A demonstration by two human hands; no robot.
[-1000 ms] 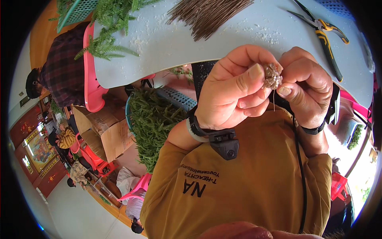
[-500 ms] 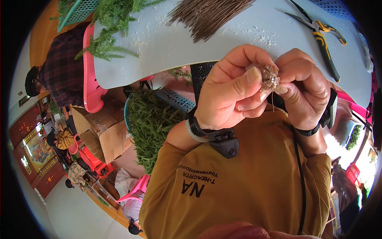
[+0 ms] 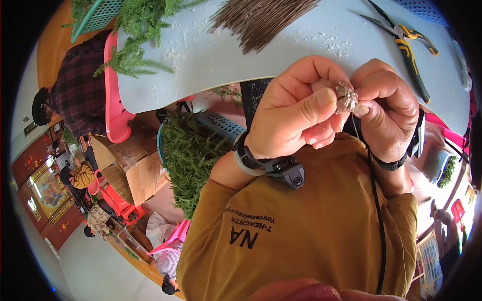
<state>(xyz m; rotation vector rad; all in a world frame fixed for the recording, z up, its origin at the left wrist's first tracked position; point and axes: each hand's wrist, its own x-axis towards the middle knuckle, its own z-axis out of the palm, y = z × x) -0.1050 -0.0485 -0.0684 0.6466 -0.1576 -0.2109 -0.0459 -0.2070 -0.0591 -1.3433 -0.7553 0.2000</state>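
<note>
Both my hands are raised in front of my chest, just off the near table edge. Between them is a small, round, ribbed piece (image 3: 345, 97), brown and glossy with pale tips, like a small cone or dried pod. My left hand (image 3: 296, 113) is closed, pinching its left side between thumb and fingers. My right hand (image 3: 389, 108) is closed too, with thumb and forefinger at the piece's right side. A thin strand like wire (image 3: 356, 125) hangs below the piece by my right thumb. My curled fingers hide part of it.
On the pale table (image 3: 201, 55) lie brown stems (image 3: 261, 22), yellow-black pliers (image 3: 409, 55), green sprigs (image 3: 135, 55) and white flakes. A basket of greenery (image 3: 188, 155) and a cardboard box (image 3: 133, 168) stand to the left. A person in plaid (image 3: 83, 78) sits at far left.
The small ribbed piece has turned and shifted slightly right, and more of it shows. My left fingers have moved a little, and the thin strand now hangs farther right. Both hands keep their pinch.
</note>
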